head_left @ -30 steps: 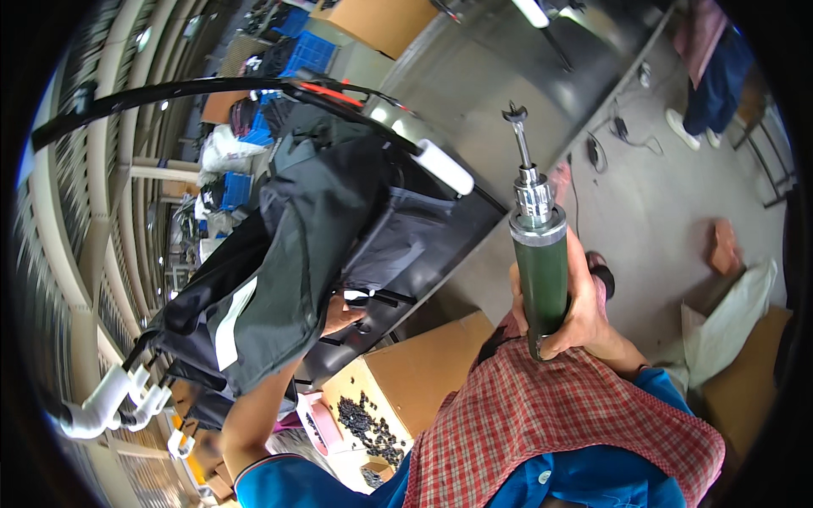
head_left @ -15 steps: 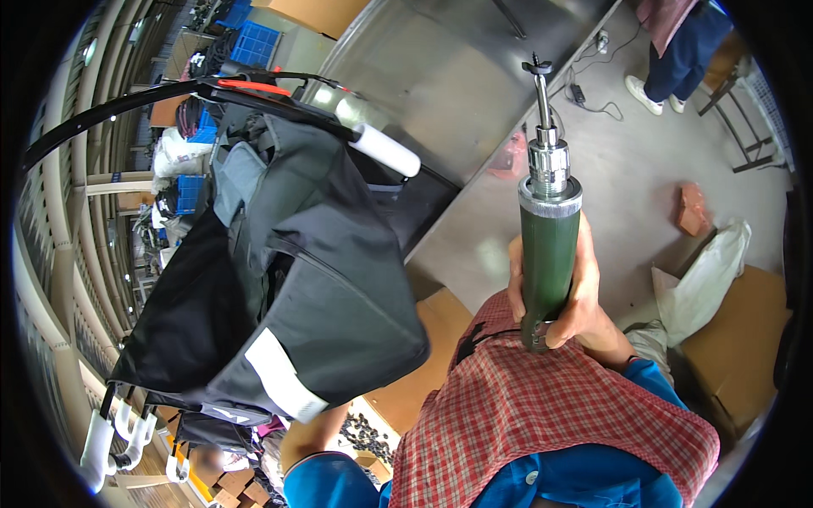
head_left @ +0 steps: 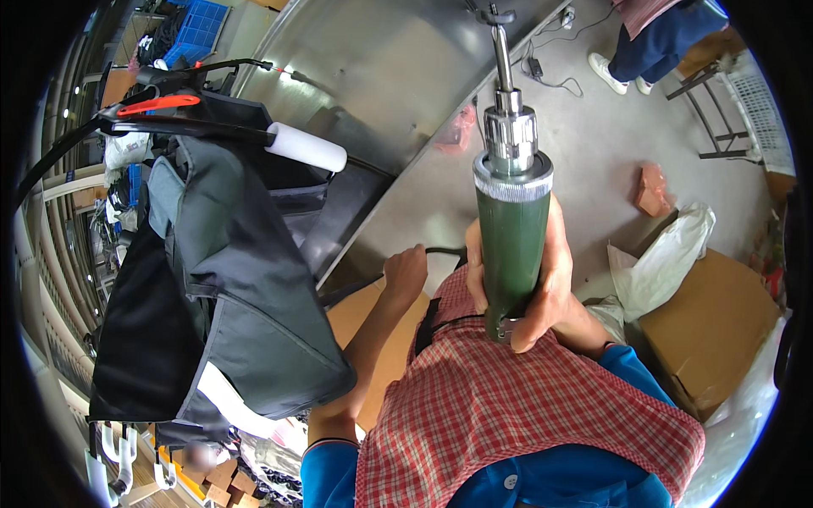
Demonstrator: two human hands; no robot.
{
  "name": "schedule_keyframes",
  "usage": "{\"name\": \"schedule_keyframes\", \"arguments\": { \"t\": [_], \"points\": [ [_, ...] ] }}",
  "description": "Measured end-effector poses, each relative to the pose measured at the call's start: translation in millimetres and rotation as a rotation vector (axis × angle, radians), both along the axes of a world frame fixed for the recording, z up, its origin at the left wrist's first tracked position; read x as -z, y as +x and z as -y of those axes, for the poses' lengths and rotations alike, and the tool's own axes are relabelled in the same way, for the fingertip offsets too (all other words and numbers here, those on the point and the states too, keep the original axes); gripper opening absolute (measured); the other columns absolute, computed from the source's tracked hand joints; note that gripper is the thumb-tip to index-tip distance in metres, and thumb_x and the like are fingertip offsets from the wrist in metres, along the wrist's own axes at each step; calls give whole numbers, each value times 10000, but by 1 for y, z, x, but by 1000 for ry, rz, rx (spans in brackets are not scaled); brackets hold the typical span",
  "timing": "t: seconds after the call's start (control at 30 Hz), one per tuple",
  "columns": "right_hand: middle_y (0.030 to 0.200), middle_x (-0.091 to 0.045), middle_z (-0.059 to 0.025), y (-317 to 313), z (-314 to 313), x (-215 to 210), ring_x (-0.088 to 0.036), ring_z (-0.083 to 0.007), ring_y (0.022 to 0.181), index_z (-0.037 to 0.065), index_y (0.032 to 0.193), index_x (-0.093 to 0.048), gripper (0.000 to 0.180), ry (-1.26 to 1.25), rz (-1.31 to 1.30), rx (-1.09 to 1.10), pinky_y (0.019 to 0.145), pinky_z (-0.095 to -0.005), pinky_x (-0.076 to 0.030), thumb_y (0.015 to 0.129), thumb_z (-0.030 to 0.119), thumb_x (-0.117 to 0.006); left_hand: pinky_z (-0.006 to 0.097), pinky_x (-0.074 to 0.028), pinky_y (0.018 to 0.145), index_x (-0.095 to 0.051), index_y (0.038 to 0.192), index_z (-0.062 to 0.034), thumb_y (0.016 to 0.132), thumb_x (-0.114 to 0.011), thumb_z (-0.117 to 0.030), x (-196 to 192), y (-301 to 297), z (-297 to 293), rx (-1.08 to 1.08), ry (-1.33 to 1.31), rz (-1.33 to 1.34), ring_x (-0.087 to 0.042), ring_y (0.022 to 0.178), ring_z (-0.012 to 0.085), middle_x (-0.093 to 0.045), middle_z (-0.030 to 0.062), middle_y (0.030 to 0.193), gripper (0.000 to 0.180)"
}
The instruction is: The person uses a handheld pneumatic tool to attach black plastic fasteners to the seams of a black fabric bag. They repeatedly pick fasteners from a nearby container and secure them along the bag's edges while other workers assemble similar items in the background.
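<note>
In my right hand (head_left: 542,288) is a green electric screwdriver (head_left: 514,229), held upright with its silver chuck and bit pointing away from me. A small dark piece sits near the top of the bit. My left hand (head_left: 406,275) is closed around a black strap (head_left: 445,251), parts of which show on both sides of the fist. To the left of that hand stands a stroller with a dark grey and black fabric canopy (head_left: 246,279). Its black frame carries a white foam sleeve (head_left: 306,147) and a red-orange piece (head_left: 158,105).
A metal-topped table (head_left: 356,76) lies beyond the stroller. Cardboard boxes (head_left: 711,330), a white sack (head_left: 665,262) and a reddish wrapped block (head_left: 652,190) are on the floor at right. Another person (head_left: 665,46) stands at the far right, near a cable (head_left: 555,80).
My left hand has come out from behind the stroller canopy and now grips the black strap. The stroller and screwdriver appear farther left in view; my right hand keeps its hold.
</note>
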State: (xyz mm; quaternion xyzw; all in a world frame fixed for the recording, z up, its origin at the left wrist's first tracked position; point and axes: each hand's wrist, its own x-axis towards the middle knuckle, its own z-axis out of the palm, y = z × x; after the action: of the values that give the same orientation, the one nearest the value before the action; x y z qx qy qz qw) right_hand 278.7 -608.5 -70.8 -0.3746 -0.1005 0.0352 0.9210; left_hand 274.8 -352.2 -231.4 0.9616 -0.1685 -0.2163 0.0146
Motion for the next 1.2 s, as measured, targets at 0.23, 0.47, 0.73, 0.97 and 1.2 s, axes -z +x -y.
{"name": "schedule_keyframes", "arguments": {
  "t": [0.23, 0.47, 0.73, 0.97, 1.2],
  "points": [
    [1266, -403, -168, 28, -7, 14, -543, -224, 942, 37, 1475, -42, 1456, 219, 263, -34, 784, -334, -444, 380, 217, -984, 292, -488, 704, -554, 1250, -13, 915, -454, -46, -28, 5, 57, -831, -872, -14, -575, 691, 162, -628, 97, 777, 351],
    [1259, -409, -171, 39, 9, 35, -550, -215, 929, 34, 1474, -33, 1442, 259, 132, -61, 758, -327, -467, 402, 224, -978, 311, -487, 739, -584, 1202, 6, 959, -441, -100, -20, 19, 68, -803, -856, 83, -590, 744, 158, -649, 96, 831, 301],
    [1250, -416, -174, 15, 24, 41, -558, -206, 914, 30, 1474, -23, 1426, 232, -63, 65, 728, -319, -494, 428, 231, -971, 330, -488, 696, -640, 1071, 11, 965, -445, -257, 13, 31, 61, -730, -747, -19, -627, 712, 209, -675, 120, 765, 347],
    [1059, -502, -216, -52, 21, 51, -606, -207, 630, 62, 1465, 7, 1402, 400, -11, 170, 521, -301, -520, 449, 151, -955, 281, -519, 545, -641, 761, 66, 874, -565, -301, 2, 22, 34, -424, -228, -1021, -641, 565, 181, -662, 128, 673, 391],
    [1044, -510, -216, -105, 7, 59, -597, -183, 582, 87, 1487, 52, 1331, 388, 48, 292, 503, -285, -502, 585, 282, -908, 249, -389, 480, -709, 859, 24, 945, -553, -372, -47, 10, 65, -207, -494, -1044, -443, 474, 90, -495, 4, 551, 434]
  ]
}}
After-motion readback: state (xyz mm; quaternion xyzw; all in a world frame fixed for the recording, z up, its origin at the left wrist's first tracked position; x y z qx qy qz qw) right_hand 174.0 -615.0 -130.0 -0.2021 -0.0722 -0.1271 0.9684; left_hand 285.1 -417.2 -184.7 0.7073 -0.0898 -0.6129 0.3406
